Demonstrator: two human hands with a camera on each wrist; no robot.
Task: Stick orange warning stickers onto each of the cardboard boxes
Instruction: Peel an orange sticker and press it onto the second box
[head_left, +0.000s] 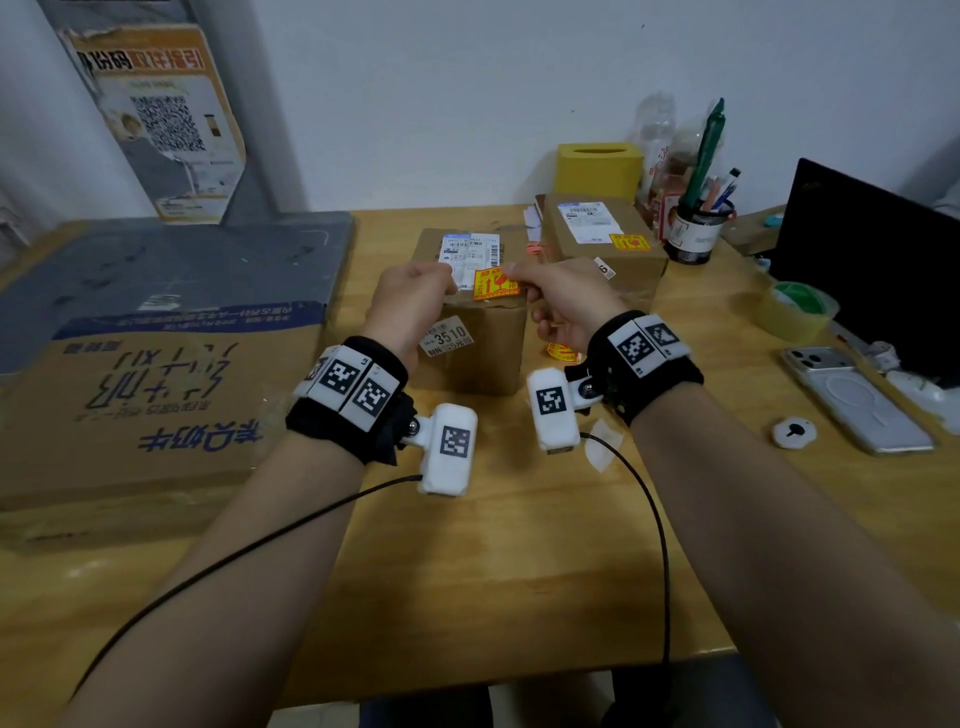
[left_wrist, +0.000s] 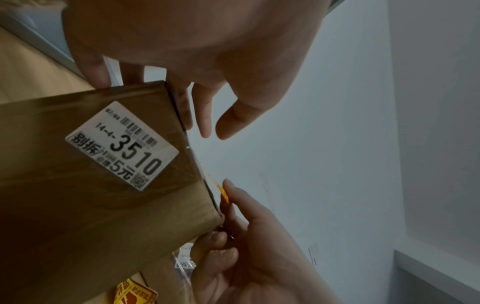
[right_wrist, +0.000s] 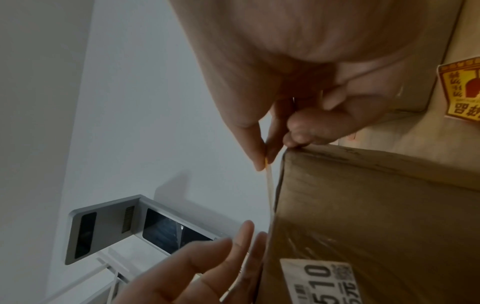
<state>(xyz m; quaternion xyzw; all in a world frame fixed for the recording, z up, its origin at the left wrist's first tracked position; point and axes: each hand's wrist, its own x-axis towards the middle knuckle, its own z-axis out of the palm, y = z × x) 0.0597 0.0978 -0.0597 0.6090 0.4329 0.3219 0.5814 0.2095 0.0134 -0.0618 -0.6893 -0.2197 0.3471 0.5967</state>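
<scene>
A brown cardboard box (head_left: 472, 338) with a white shipping label and a "3510" tag (left_wrist: 122, 144) stands mid-table. My right hand (head_left: 511, 271) pinches the right edge of an orange warning sticker (head_left: 496, 283) between thumb and forefinger, with the sticker lying low over the box's top near its front edge. In the right wrist view the sticker (right_wrist: 269, 181) shows edge-on, just off the box corner. My left hand (head_left: 436, 275) reaches over the top's left part, fingers fairly straight, holding nothing. A second box (head_left: 602, 244) behind bears an orange sticker (head_left: 629, 242).
More orange stickers (head_left: 563, 353) lie on the table under my right hand. A large flat carton (head_left: 145, 405) fills the left side. At the right are a pen cup (head_left: 696, 228), tape roll (head_left: 795, 309), phone (head_left: 852, 400) and a black screen (head_left: 872, 260). A yellow box (head_left: 597, 169) stands at the wall.
</scene>
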